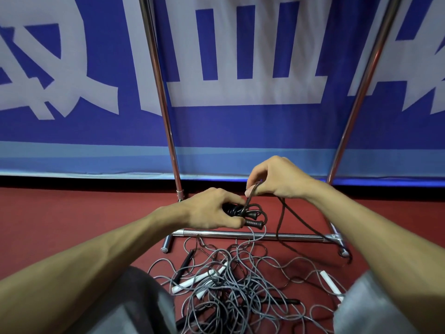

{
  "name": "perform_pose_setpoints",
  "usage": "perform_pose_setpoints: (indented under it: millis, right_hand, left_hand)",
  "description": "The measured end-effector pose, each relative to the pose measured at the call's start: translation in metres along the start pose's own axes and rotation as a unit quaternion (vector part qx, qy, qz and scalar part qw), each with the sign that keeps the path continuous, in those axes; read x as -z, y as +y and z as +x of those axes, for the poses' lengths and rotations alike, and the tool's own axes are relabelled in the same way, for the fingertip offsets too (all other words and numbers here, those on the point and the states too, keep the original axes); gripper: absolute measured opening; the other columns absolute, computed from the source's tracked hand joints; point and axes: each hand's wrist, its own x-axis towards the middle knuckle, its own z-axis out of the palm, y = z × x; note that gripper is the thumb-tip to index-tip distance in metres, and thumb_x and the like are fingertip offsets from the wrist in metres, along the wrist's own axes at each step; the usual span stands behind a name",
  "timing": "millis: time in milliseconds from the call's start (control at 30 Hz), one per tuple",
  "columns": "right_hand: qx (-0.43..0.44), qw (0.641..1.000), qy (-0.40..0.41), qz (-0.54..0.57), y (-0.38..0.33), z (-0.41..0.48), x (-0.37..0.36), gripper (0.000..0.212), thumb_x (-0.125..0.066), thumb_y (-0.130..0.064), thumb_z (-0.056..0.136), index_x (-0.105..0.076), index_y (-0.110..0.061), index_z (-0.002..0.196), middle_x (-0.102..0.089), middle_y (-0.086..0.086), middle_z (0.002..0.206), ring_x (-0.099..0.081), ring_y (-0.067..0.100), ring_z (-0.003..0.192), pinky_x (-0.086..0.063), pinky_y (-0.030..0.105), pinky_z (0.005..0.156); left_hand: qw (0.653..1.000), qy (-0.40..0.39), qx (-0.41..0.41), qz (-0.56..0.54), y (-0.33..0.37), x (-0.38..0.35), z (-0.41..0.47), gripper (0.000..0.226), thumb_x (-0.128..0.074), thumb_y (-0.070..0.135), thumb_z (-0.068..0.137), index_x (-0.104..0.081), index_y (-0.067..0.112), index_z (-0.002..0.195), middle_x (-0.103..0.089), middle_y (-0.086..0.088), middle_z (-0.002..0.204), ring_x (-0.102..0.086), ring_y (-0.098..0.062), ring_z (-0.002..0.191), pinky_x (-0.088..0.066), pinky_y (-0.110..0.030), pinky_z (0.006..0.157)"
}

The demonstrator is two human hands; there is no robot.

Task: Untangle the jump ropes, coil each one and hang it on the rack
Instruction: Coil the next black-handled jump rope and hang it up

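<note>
Gripping two black handles point(252, 222) and a small coil of dark jump rope point(278, 225), the left hand point(212, 210) had its fingers curled round the bundle, held off the floor near the rack's base bar point(277, 236). The right hand point(277, 179), just beside the left, pinched a loop of the same rope between thumb and fingertips. Two strands hung from it toward the red floor point(72, 213) at the bar's right end. The remaining ropes lay as a grey tangle point(236, 285) with white handles point(190, 283) on the floor, on the near side of the bar.

Judgement: the cord appeared light, limp and springy, and liable to snag. The rigid handles offered the surest hold, with loops best pinched close to the coil.
</note>
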Motion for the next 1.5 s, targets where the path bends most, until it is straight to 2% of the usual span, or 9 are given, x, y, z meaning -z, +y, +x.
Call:
perform_pose_setpoints:
  millis: [200,300,467,700,967,1100,1233,1333,1500]
  right_hand:
    - [0.025,0.995,-0.057,0.074,0.009,0.000,0.003,0.019,-0.075,-0.005,0.079,-0.073,-0.021,0.070,-0.066,0.014,0.073,-0.055,0.012,0.065,-0.046,0.030,0.064]
    - [-0.002,0.990,-0.085,0.112,0.011,-0.002,-0.004,0.023,-0.068,0.001,0.083,-0.067,-0.015,0.067,-0.063,-0.003,0.061,-0.058,0.004,0.057,-0.051,0.025,0.052]
    - [-0.027,0.970,-0.074,0.231,-0.004,-0.003,-0.016,0.011,-0.061,-0.009,0.092,-0.056,-0.005,0.084,-0.063,0.008,0.065,-0.051,0.012,0.044,-0.034,0.020,0.032]
    - [-0.024,0.964,-0.077,0.255,0.001,-0.010,-0.029,0.025,-0.067,-0.007,0.089,-0.046,-0.012,0.102,-0.062,0.010,0.079,-0.033,0.012,0.033,-0.026,0.020,0.037]
    - [0.039,0.998,-0.033,-0.025,-0.026,-0.012,-0.028,0.043,-0.036,-0.052,0.100,-0.062,-0.019,0.091,-0.067,0.001,0.058,-0.051,-0.001,0.050,-0.037,0.017,0.054]
    - [0.032,0.995,-0.005,-0.099,-0.024,-0.012,-0.025,0.045,-0.026,-0.044,0.103,-0.053,-0.018,0.077,-0.067,0.004,0.066,-0.061,0.018,0.075,-0.051,0.040,0.078]
    - [0.004,0.994,-0.038,-0.101,-0.017,-0.012,-0.022,0.028,-0.039,-0.031,0.103,-0.057,-0.019,0.084,-0.068,0.000,0.067,-0.055,0.003,0.054,-0.049,0.034,0.066]
    - [0.021,0.992,-0.061,-0.108,-0.023,-0.015,-0.018,0.023,-0.043,-0.020,0.101,-0.060,-0.014,0.087,-0.071,-0.001,0.078,-0.052,0.001,0.040,-0.045,0.026,0.053]
    - [0.111,0.967,-0.078,-0.215,-0.035,-0.022,-0.011,0.020,-0.045,-0.022,0.098,-0.063,-0.018,0.089,-0.069,-0.013,0.083,-0.054,0.004,0.065,-0.047,0.031,0.069]
  left_hand:
    - [0.979,-0.005,0.033,-0.203,0.001,0.012,-0.006,0.012,-0.064,0.020,0.083,-0.071,0.019,0.092,-0.057,-0.004,0.074,-0.043,-0.016,0.062,-0.034,-0.024,0.053]
    - [0.955,0.070,0.053,-0.282,0.000,0.018,-0.007,0.018,-0.062,0.023,0.078,-0.070,0.012,0.090,-0.059,-0.006,0.072,-0.047,-0.020,0.062,-0.036,-0.025,0.055]
    - [0.882,0.196,0.102,-0.416,-0.001,0.024,-0.001,0.019,-0.060,0.025,0.082,-0.067,0.008,0.087,-0.064,-0.018,0.081,-0.052,-0.028,0.066,-0.038,-0.033,0.059]
    - [0.771,0.294,0.177,-0.536,-0.008,0.045,-0.005,0.024,-0.049,0.027,0.095,-0.062,0.008,0.088,-0.061,-0.006,0.073,-0.053,-0.018,0.056,-0.047,-0.028,0.055]
    - [0.784,0.337,0.225,-0.469,-0.031,0.045,-0.010,0.016,-0.049,0.019,0.098,-0.060,0.012,0.088,-0.058,-0.010,0.074,-0.051,-0.023,0.053,-0.042,-0.030,0.056]
    - [0.817,0.364,0.213,-0.394,-0.044,0.041,-0.002,0.011,-0.054,0.020,0.099,-0.063,0.014,0.097,-0.053,-0.008,0.071,-0.047,-0.019,0.048,-0.042,-0.024,0.043]
    - [0.866,0.369,0.221,-0.254,-0.060,0.037,0.005,0.024,-0.062,0.029,0.095,-0.063,0.017,0.116,-0.065,-0.011,0.089,-0.063,-0.026,0.067,-0.047,-0.029,0.061]
    - [0.912,0.336,0.221,-0.082,-0.061,0.033,0.010,0.037,-0.064,0.031,0.093,-0.060,0.017,0.127,-0.067,-0.012,0.114,-0.063,-0.033,0.105,-0.045,-0.032,0.079]
    - [0.956,0.160,0.166,0.179,-0.054,0.020,0.015,0.044,-0.070,0.035,0.087,-0.059,0.020,0.126,-0.066,-0.007,0.113,-0.060,-0.029,0.107,-0.048,-0.040,0.085]
